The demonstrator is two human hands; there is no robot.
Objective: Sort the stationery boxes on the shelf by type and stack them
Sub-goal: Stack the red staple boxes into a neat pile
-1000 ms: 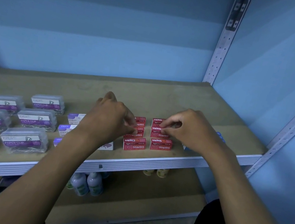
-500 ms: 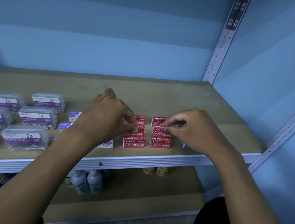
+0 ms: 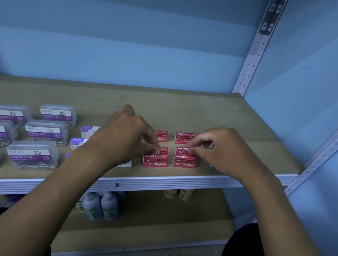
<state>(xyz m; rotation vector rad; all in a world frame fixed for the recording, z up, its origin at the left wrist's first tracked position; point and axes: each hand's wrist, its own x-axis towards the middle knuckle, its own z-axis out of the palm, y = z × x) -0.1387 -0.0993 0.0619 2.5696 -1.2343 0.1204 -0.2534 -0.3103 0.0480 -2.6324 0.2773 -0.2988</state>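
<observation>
Several red staples boxes (image 3: 155, 162) sit in two short columns near the shelf's front edge. My left hand (image 3: 126, 136) pinches a middle red box in the left column with its fingertips. My right hand (image 3: 220, 150) pinches a middle red box (image 3: 182, 150) in the right column. Several clear paper clip boxes (image 3: 45, 131) with purple labels lie in rows on the left. Small white and purple staples boxes (image 3: 88, 132) sit between them and the red ones, partly hidden by my left forearm.
The wooden shelf board (image 3: 189, 111) has a white metal front rail (image 3: 153, 184). Perforated steel uprights (image 3: 255, 53) stand at the right. On the lower shelf stand small bottles (image 3: 100, 205) and little yellow jars (image 3: 179, 193). A blue wall closes the back.
Both hands have stayed at the red boxes, shifting only slightly as their fingertips adjust the middle boxes. The view has moved a little.
</observation>
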